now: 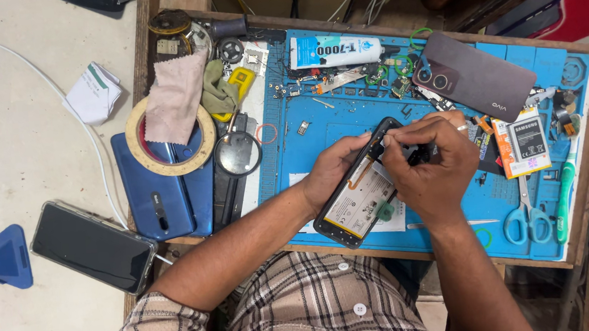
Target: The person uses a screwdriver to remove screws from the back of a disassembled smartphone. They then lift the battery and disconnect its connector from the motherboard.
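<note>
The opened phone (362, 188) lies tilted above the blue mat (319, 124) near the middle of the counter (587, 182), back cover off, battery and inner parts facing up. Its long axis runs from about 7 o'clock, the end nearest the person, up to about 1 o'clock, the far end. The left hand (332, 169) comes in from 8 o'clock and clasps the phone along its left edge, fingers curled shut around the frame with the thumb lying on the rim. The right hand (428, 162) comes from 5 o'clock and sits over the phone's far right corner, so the working spot lies just at 10 o'clock from its knuckles; it is the hand nearer the upper end. Its fingers (405, 133) are pinched together at the phone's top edge, and seem to press on or grip something small and dark there, though what exactly is too small to tell. A detached dark back cover (475, 75) lies at 1 o'clock from the hands, a loose battery (525, 142) at 3 o'clock, and scissors (526, 213) at 4 o'clock, all apart from both hands.
</note>
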